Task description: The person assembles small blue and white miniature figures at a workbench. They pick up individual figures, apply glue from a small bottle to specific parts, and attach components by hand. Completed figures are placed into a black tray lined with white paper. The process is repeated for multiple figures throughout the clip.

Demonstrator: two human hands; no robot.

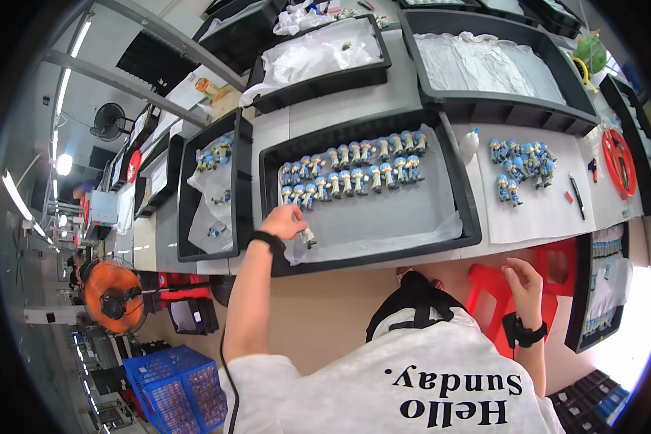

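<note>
Grasping a figurine (pixel 309 238) with the left hand (pixel 283 221), near left in the black tray (pixel 461 194); holding nothing in the relaxed right hand (pixel 523 291). Showing two rows (pixel 355 150) laid beyond, with a pile (pixel 517 168) remaining at right.

The left grip (pixel 282 222) pinches a small figurine (pixel 308 238) at the near left corner of a black tray (pixel 383 255) on the bench (pixel 405 81). Blue-topped figurines (pixel 356 176) lie in rows on the tray's pale liner (pixel 383 217). To the right, a white bottle (pixel 469 144) stands near a cluster of similar figurines (pixel 532 155) and a black pen (pixel 576 195). The right grip (pixel 524 286), fingers loosely bent, hangs off the bench near a red stool (pixel 487 288).
</note>
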